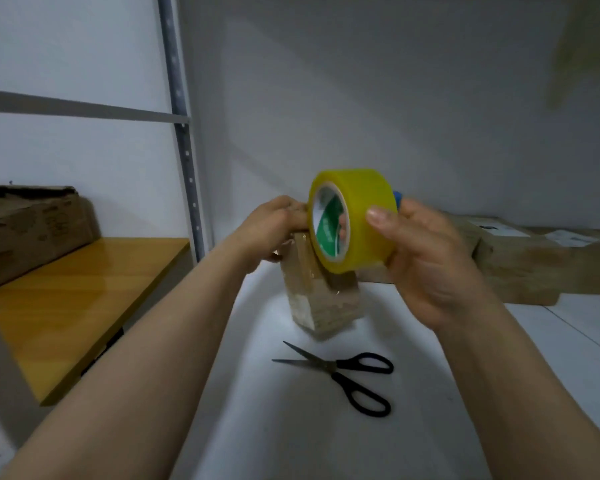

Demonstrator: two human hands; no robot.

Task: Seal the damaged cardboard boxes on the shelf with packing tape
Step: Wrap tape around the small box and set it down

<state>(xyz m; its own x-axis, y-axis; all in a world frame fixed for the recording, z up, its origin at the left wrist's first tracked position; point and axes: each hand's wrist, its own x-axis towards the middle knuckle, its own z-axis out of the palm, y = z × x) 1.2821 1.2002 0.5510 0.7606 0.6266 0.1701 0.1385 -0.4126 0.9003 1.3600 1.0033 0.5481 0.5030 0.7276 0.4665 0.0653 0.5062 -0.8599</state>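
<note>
A small brown cardboard box (326,303) stands tilted on one corner on the white shelf (291,427), with glossy tape on its faces. My left hand (274,226) grips its top edge. My right hand (426,258) holds a yellow roll of packing tape (357,216) upright just above the box, thumb across the outer face and fingers through the core. The roll hides the box's upper right part.
Black-handled scissors (347,372) lie open on the shelf in front of the box. A long flat cardboard box (534,265) lies against the back wall at right. A worn cardboard box (28,230) sits on a wooden shelf (84,299) left of the metal upright (184,133).
</note>
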